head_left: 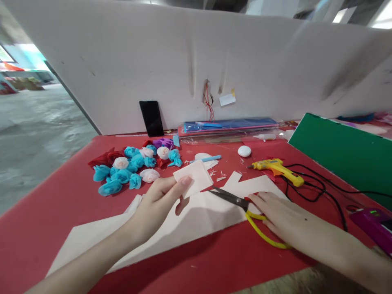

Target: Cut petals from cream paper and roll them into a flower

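L hand point(157, 200): forearm in from lower L, angled up & toward centre; thumb flat on top, fingers curled beneath, pinching a pale folded paper square point(197, 176) by its near-L side. Square held up over the pale paper sheet point(199, 220), which lies lengthwise on the red tabletop point(61, 196)

R hand point(274, 210): forearm in from lower R, back of hand up, palm down, fingers closed round yellow handles of scissors point(234, 199); exact finger placement in loops partly hidden. Blades point L, slightly parted, tips right by the square's lower R corner; contact can't tell

Nearby: yellow glue gun point(275, 165) w/ black cord beyond R hand; crepe-paper flowers point(121, 176), mostly blue, some pale & red, clustered beyond L hand
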Demonstrator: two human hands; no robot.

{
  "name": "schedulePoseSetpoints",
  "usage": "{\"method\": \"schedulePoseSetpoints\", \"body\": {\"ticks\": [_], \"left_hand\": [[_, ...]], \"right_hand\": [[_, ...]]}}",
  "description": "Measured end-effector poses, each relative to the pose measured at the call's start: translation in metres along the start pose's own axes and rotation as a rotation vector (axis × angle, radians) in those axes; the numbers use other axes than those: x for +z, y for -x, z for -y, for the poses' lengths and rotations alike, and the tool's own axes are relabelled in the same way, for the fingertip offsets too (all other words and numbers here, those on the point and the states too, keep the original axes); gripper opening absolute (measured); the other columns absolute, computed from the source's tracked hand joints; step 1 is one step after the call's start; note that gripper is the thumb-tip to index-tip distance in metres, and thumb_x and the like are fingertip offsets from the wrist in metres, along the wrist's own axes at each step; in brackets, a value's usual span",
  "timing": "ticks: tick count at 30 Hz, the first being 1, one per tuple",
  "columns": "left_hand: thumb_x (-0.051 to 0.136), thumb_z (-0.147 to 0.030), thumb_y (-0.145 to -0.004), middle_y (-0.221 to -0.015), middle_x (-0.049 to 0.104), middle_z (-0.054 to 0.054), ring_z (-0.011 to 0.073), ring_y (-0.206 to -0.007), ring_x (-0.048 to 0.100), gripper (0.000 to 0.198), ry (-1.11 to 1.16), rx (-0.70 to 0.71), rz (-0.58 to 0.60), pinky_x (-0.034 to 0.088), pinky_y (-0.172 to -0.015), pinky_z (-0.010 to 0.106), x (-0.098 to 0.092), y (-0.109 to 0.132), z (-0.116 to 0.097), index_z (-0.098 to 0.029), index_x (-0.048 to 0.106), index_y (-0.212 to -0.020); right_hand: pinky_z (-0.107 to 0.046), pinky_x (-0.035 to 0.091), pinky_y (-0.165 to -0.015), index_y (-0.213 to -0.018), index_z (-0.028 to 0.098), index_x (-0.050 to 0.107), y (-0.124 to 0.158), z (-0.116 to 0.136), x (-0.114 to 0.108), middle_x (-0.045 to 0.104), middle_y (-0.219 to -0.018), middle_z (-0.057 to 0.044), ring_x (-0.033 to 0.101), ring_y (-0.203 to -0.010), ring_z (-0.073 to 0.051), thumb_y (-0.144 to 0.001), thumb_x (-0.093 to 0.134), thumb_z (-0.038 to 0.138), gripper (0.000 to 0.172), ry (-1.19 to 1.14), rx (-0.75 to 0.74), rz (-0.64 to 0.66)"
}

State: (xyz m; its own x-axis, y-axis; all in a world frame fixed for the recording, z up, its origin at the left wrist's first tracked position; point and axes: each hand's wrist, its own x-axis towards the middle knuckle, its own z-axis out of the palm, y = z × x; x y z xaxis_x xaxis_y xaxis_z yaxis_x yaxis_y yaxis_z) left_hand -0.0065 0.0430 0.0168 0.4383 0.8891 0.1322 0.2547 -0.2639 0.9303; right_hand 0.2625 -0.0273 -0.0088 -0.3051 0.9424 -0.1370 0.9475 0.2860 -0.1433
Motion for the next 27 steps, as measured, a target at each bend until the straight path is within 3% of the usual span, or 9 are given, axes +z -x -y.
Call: {"method": "schedulePoseSetpoints", "body": {"ticks": [3, 8, 11, 15, 17, 20, 23, 25, 27], "left_hand": [[0.039, -0.042, -0.087, -0.043, 0.035, -0.004, 0.0102, -0.044, 0.029, 0.049, 0.071, -0.039, 0.024, 0.027, -0.05, 0.025, 0.002, 0.002, -0.001, -0.019, 0.036, -0.044], [0.041, -0.041, -0.087, -0.044, 0.032, -0.005, 0.0104, -0.044, 0.028, 0.049, 0.185, -0.069, 0.036, 0.026, -0.05, 0.026, 0.005, 0.004, 0.001, -0.019, 0.036, -0.044], [0.043, -0.037, -0.087, -0.045, 0.032, -0.004, 0.0098, -0.044, 0.03, 0.05, 0.252, -0.066, -0.001, 0.026, -0.05, 0.026, 0.003, 0.005, 0.006, -0.019, 0.038, -0.042], [0.043, -0.038, -0.087, -0.042, 0.035, -0.004, 0.0103, -0.044, 0.034, 0.049, 0.318, -0.073, -0.07, 0.03, -0.05, 0.025, 0.001, -0.001, 0.009, -0.019, 0.041, -0.041], [0.045, -0.037, -0.086, -0.039, 0.037, -0.004, 0.0102, -0.043, 0.035, 0.047, 0.369, -0.076, -0.129, 0.031, -0.048, 0.024, 0.002, -0.009, 0.005, -0.019, 0.042, -0.043], [0.046, -0.031, -0.085, -0.037, 0.04, -0.005, 0.0093, -0.04, 0.037, 0.041, 0.512, -0.042, -0.217, 0.032, -0.045, 0.022, 0.005, -0.03, -0.004, -0.019, 0.042, -0.047], [0.045, -0.027, -0.084, -0.043, 0.05, -0.002, 0.01, -0.045, 0.047, 0.037, 0.602, 0.006, -0.232, 0.038, -0.051, 0.021, 0.011, -0.053, -0.01, -0.018, 0.042, -0.048], [0.046, -0.027, -0.083, -0.049, 0.054, -0.001, 0.0104, -0.05, 0.05, 0.036, 0.625, 0.021, -0.233, 0.042, -0.056, 0.021, 0.014, -0.065, -0.01, -0.018, 0.04, -0.049], [0.046, -0.028, -0.083, -0.052, 0.055, -0.002, 0.0103, -0.052, 0.051, 0.035, 0.635, 0.027, -0.221, 0.044, -0.06, 0.021, 0.018, -0.072, -0.008, -0.019, 0.039, -0.05]], "right_hand": [[-0.044, 0.04, -0.091, -0.117, 0.013, 0.053, -0.004, -0.003, 0.01, 0.054, -0.116, -0.016, 0.05, -0.109, -0.03, -0.064, 0.042, -0.006, 0.057, -0.019, 0.07, 0.007], [-0.044, 0.045, -0.078, -0.122, 0.012, 0.049, -0.016, -0.002, 0.012, 0.056, -0.104, -0.016, 0.055, -0.099, -0.032, -0.053, 0.038, -0.009, 0.073, -0.099, 0.162, -0.027], [-0.042, 0.045, -0.074, -0.11, 0.014, 0.056, -0.017, -0.003, 0.007, 0.057, -0.096, -0.013, 0.058, -0.087, -0.029, -0.063, 0.041, -0.003, 0.053, -0.212, 0.187, -0.05], [-0.039, 0.045, -0.079, -0.098, 0.017, 0.059, -0.018, 0.003, -0.004, 0.061, -0.096, -0.012, 0.058, -0.091, -0.026, -0.076, 0.049, 0.021, 0.024, -0.421, 0.223, -0.127], [-0.035, 0.048, -0.073, -0.097, 0.017, 0.056, -0.02, 0.01, -0.009, 0.063, -0.091, -0.011, 0.06, -0.084, -0.024, -0.078, 0.05, 0.032, 0.025, -0.577, 0.239, -0.153], [-0.029, 0.049, -0.051, -0.087, 0.017, 0.052, -0.028, 0.026, -0.014, 0.061, -0.07, -0.006, 0.06, -0.056, -0.017, -0.081, 0.036, 0.036, 0.025, -0.828, 0.216, -0.096], [-0.029, 0.05, -0.058, -0.091, 0.018, 0.048, -0.039, 0.045, -0.017, 0.059, -0.096, -0.009, 0.062, -0.068, -0.015, -0.069, 0.043, 0.027, 0.025, -1.338, 0.161, 0.009], [-0.026, 0.049, -0.054, -0.09, 0.018, 0.048, -0.044, 0.058, -0.017, 0.059, -0.083, -0.006, 0.059, -0.064, -0.014, -0.058, 0.048, 0.023, 0.033, -1.494, 0.131, 0.046], [-0.025, 0.048, -0.054, -0.087, 0.016, 0.049, -0.046, 0.067, -0.014, 0.057, -0.078, -0.004, 0.057, -0.06, -0.012, -0.062, 0.046, 0.025, 0.027, -1.525, 0.131, 0.029]]}}
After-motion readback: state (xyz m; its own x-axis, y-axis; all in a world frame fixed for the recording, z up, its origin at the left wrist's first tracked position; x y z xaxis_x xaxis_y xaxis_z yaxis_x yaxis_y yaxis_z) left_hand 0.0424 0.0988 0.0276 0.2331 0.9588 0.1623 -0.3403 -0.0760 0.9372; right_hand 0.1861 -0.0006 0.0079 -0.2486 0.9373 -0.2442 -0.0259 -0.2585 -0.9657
